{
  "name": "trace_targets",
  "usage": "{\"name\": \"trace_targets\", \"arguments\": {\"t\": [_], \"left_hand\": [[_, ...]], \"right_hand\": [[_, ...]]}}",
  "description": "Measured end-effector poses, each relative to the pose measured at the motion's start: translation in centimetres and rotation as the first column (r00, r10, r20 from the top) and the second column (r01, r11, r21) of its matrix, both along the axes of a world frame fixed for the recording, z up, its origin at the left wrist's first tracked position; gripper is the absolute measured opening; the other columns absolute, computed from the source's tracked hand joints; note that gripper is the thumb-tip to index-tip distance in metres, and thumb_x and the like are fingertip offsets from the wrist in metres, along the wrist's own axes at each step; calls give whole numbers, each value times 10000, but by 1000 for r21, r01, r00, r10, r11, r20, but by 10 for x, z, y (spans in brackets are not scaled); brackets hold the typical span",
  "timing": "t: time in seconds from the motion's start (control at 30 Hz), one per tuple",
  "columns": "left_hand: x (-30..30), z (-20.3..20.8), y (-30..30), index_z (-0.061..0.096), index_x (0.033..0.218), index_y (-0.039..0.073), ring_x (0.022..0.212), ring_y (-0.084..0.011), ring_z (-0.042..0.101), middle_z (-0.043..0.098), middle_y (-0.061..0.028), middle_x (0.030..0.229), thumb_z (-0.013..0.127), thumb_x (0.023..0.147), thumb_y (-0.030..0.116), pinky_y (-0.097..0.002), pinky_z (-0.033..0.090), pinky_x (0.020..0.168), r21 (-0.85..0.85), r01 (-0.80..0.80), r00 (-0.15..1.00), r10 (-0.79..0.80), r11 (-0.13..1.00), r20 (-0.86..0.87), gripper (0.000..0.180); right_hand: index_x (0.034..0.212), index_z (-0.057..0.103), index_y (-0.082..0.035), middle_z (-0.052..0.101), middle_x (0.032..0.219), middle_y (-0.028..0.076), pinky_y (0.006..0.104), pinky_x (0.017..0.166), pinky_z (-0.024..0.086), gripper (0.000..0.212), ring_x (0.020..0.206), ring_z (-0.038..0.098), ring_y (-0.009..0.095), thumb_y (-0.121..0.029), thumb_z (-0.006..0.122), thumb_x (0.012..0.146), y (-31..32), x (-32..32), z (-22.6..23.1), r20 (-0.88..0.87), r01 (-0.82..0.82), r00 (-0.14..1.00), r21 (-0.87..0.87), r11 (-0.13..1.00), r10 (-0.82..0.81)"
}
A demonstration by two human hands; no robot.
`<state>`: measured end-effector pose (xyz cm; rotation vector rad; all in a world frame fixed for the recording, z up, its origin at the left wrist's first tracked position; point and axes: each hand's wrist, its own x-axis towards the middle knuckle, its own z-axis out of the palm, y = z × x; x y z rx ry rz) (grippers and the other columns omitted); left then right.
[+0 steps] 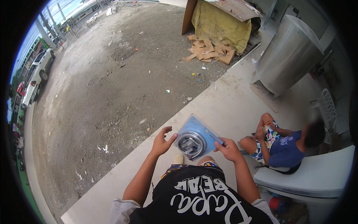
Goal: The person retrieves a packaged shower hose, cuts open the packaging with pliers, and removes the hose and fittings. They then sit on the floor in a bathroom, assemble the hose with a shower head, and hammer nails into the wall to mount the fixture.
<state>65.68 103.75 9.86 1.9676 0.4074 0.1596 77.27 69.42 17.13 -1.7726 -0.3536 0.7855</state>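
A blue-backed blister pack (213, 136) is held up in front of my body. Under its clear plastic lies a coiled silvery hose (203, 143), with grey and metallic pieces inside the ring. My right hand (228, 150) grips the pack's right edge, thumb on top. At the pack's left side is my left hand (162, 142), its fingers apart and nothing in them. The left thumb tip comes close to the pack's edge; whether it touches I cannot tell.
A person (285, 145) sits on the right beside a white surface (313, 171). Farther off stand a large metal tank (289, 56) and a white chair (328, 108). Cardboard scraps (209, 50) lie by a yellowish covered stack (220, 26). A concrete edge borders bare dirt ground (100, 93).
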Motion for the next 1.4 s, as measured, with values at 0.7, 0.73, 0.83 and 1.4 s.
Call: {"name": "trace_targets", "arguments": {"t": [0.7,0.73,0.83,1.4], "left_hand": [[685,0,59,789,1033,-68,747,-92,651,750,-51,856,651,1064,528,-269,526,686,-300,-126,947,26,946,-319,613],[715,-2,59,790,1022,-63,742,-91,647,750,-50,858,651,1065,528,-268,523,681,-285,-172,936,67,943,-344,608],[823,-16,47,788,980,-50,719,-90,627,745,-48,857,642,1073,517,-264,506,658,-356,-212,957,120,910,-262,593],[1550,57,-168,655,724,-17,622,-60,419,494,58,619,709,1043,471,-325,355,537,-33,373,913,-373,927,-167,585]], "right_hand": [[1156,749,32,792,898,135,311,725,601,331,810,767,165,-276,693,1050,-58,694,-84,71,362,932,-200,911,-355],[1124,759,31,787,848,133,309,711,595,328,783,769,164,-282,703,1041,-67,730,-88,91,348,937,-318,882,-337],[1050,784,0,764,748,131,335,678,588,285,704,764,203,-273,704,1030,-105,829,-135,239,469,880,-320,823,-409],[883,811,-38,782,845,162,419,754,592,255,749,759,298,-198,617,926,-329,1254,-305,114,608,724,-571,551,-681]]}}
